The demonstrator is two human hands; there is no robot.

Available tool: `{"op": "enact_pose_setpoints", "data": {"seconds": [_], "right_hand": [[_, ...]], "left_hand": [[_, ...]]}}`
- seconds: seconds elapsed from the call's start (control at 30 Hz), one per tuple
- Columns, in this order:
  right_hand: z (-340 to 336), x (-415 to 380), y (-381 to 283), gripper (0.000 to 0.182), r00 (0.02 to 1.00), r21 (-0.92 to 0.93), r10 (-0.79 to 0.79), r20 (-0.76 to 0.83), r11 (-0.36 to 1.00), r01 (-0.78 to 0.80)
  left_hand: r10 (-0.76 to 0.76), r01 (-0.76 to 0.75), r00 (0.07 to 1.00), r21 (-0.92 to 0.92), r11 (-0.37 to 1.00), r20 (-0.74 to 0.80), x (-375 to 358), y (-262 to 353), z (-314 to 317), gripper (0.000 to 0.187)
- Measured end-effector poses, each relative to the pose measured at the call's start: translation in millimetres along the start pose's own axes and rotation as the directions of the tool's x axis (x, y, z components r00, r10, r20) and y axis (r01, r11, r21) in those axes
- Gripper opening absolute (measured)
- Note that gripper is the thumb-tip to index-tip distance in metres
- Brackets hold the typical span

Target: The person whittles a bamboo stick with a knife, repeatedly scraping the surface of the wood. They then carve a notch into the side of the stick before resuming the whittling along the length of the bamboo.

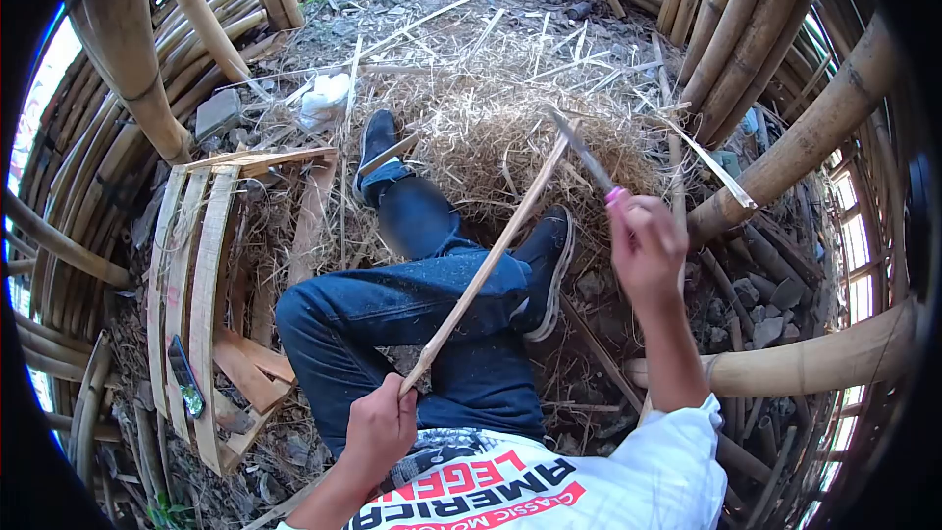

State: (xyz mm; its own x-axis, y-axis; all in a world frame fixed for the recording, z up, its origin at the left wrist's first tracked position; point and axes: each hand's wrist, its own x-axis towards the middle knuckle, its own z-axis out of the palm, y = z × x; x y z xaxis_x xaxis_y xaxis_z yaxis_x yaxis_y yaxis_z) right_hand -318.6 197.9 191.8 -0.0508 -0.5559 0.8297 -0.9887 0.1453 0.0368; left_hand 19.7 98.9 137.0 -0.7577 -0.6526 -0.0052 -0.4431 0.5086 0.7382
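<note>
My left hand (381, 422) is closed round the near end of a long bamboo strip (481, 277), which slants up and away across my bent legs. In my right hand (648, 243) is a knife (587, 155) with a pink handle, its blade pointing up and left. The blade lies close beside the strip's far end and overlaps it in this view. Under the strip are my legs in dark jeans (412, 296), and a dark shoe (546, 265) rests just right of it. Pale shavings (491, 132) are heaped beyond my feet.
On the left stands a wooden slatted crate (196, 265) with a phone (184, 368) on it. A white plastic bag (324, 98) and a grey block (218, 114) lie farther back. Thick bamboo poles (795, 368) reach in from the right, near my right arm. Loose stones (767, 332) lie there.
</note>
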Motion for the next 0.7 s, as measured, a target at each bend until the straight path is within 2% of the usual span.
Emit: {"op": "enact_pose_setpoints", "data": {"seconds": [0.03, 0.1, 0.13, 0.23, 0.5, 0.57, 0.63, 0.7], "right_hand": [[-3.8, 3.2, 1.2, 0.02, 0.998, -0.014, 0.058, -0.003, 0.998, -0.058], [-2.9, 4.3, -17.5, 0.018, 0.992, 0.13, -0.125, -0.003, 0.984, 0.124], [-8.3, 3.3, -30.1, 0.022, 0.991, 0.147, -0.108, 0.084, 0.985, 0.094], [-3.4, -0.6, -23.6, 0.025, 0.995, 0.166, -0.048, 0.092, 0.986, 0.032], [-2.2, -3.8, -12.8, 0.012, 0.982, 0.185, 0.056, 0.183, 0.979, -0.09], [2.6, -11.3, 0.0, 0.01, 0.973, 0.102, 0.075, 0.219, 0.99, -0.099], [5.2, -14.1, 17.6, 0.008, 0.982, 0.032, 0.129, 0.137, 0.99, -0.135], [1.4, -16.2, 21.0, 0.01, 0.977, 0.046, 0.155, 0.148, 0.985, -0.164]], "left_hand": [[0.002, -0.002, 1.0, -0.001, 1.0, -0.001, -1.0, -0.2, -0.3, 0.015], [0.024, -0.024, 1.0, 0.009, 1.0, -0.017, -1.7, 0.3, -0.6, 0.014], [0.024, -0.024, 1.0, 0.012, 1.0, -0.014, -2.3, -0.1, -1.4, 0.014], [0.031, -0.029, 0.999, 0.05, 0.998, -0.034, -2.0, -1.0, -2.5, 0.014], [0.018, -0.014, 0.999, 0.107, 0.994, -0.034, -8.9, -9.9, -5.0, 0.013], [0.015, -0.011, 0.999, 0.11, 0.994, -0.036, -9.9, -11.2, -3.4, 0.013], [0.017, -0.011, 0.999, 0.117, 0.993, -0.049, -11.7, -14.9, -4.4, 0.014], [-0.024, 0.032, 0.998, 0.136, 0.99, -0.063, -16.6, -22.0, -8.0, 0.015]]}}
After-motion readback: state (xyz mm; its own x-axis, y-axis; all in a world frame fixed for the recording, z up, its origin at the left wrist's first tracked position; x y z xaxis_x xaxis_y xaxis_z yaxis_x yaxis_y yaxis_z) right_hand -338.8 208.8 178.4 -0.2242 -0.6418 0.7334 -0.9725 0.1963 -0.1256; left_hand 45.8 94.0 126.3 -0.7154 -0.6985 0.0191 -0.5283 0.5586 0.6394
